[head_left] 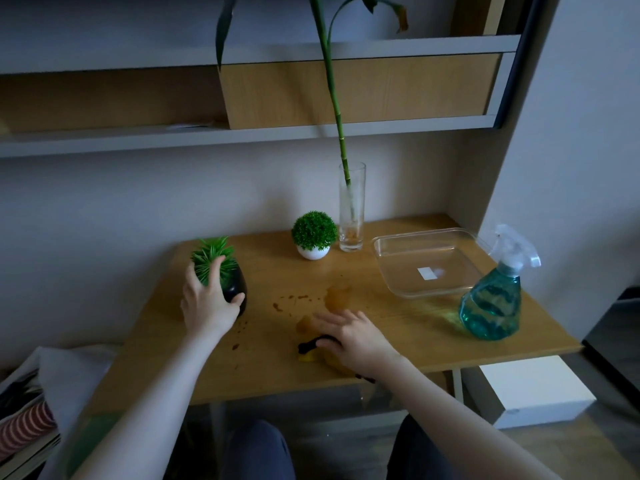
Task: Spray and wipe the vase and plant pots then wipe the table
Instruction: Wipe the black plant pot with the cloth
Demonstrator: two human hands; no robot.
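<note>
- Head view looks down on a wooden table (398, 327) against a wall; brown spill marks (311, 301) lie mid-table, with one wet patch just beyond the right hand.
- Left hand (207, 301) grips the black plant pot (237, 287) at the table's left side: its fingers curl up round the pot's left flank into the spiky green leaves, and the thumb (235, 301) wraps the front of the pot. The pot stands upright.
- Right hand (349, 336) lies palm down on a yellow cloth (308, 356) near the front edge, fingers straight and slightly spread, pointing away and to the left. A dark bit of the cloth (310, 345) shows at the hand's left; most of the cloth is hidden under the palm.
- What matters for the next move, as I judge it: the pot lies to the left of the cloth and a little further back, near but not touching, so the right hand with the cloth would travel left to meet it while the left steadies it.
- Blue spray bottle (493, 304) stands well apart at the right edge, nozzle towards the wall; the right hand is plainly the nearer one to it.
- White round pot (313, 252) with its green ball plant and the tall glass vase (351, 209) holding a long stem stand side by side at the back, beyond both hands, the right hand slightly closer.
- Clear plastic tray (388, 268) sits between the vase and the bottle.
</note>
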